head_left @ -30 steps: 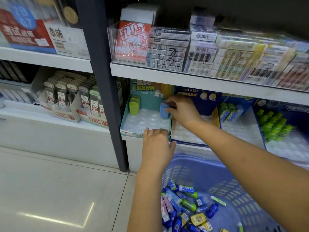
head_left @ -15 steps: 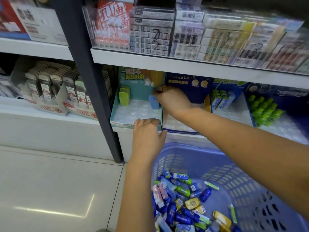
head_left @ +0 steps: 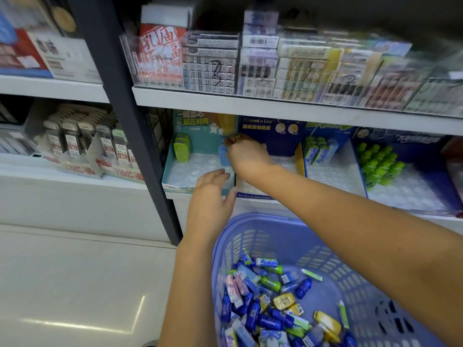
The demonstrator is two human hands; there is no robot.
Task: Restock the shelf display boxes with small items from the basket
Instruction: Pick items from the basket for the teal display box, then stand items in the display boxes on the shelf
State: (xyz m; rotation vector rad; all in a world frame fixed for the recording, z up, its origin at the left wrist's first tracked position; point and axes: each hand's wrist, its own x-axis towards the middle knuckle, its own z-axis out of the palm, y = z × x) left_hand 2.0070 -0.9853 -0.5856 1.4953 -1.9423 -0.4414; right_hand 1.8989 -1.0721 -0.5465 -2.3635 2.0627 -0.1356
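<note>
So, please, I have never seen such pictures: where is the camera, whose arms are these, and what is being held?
There is no machine here. A person wears one camera on the head, and it looks down at their own two hands. The right hand holds a small blue item in the teal display box, near some green items. The left hand rests with straight fingers on that box's front edge. Below stands a purple basket holding many small packets for restocking.
</note>
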